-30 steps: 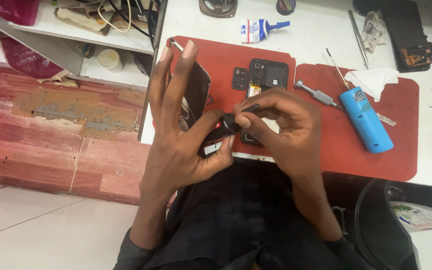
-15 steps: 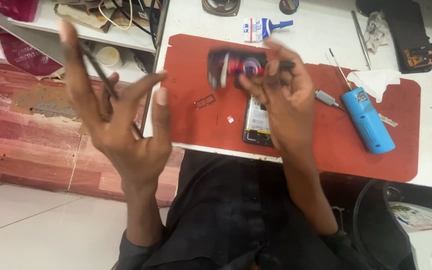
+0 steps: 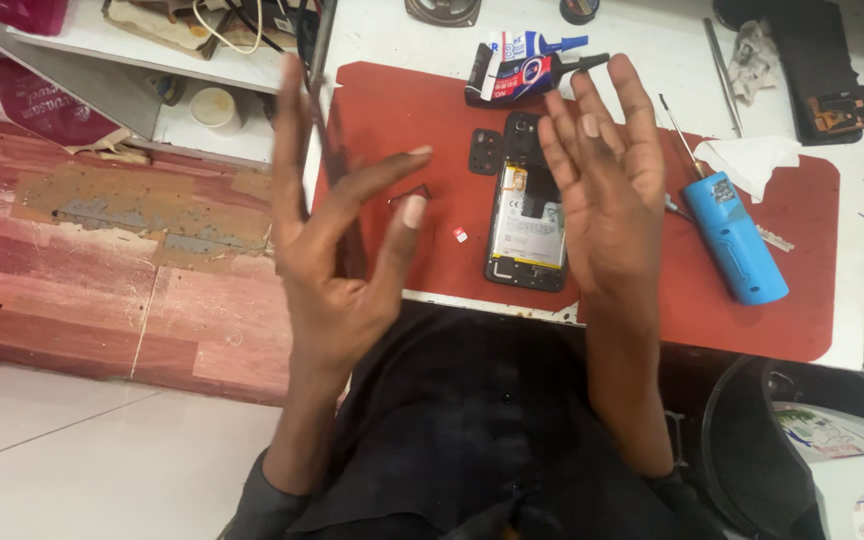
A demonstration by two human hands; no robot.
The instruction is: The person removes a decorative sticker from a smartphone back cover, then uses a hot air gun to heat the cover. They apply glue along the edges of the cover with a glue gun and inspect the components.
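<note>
I am holding both hands up over the red mat (image 3: 402,110), palms facing each other. My left hand (image 3: 337,250) is spread wide, fingers fanned out and gripping nothing. My right hand (image 3: 602,195) is open too, fingers straight and close together, also empty. Between and below them the phone (image 3: 524,215) is lying flat on the mat with its back off, battery and board showing, touching neither hand. A small black cover piece (image 3: 484,152) is sitting just beside its top corner, and a tiny white bit (image 3: 460,234) is lying near its left edge. The glue tube (image 3: 522,70) is resting beyond it, the blue tool (image 3: 737,235) to my right. By my judgement the opening-up is done; the inside work and closing are left.
</note>
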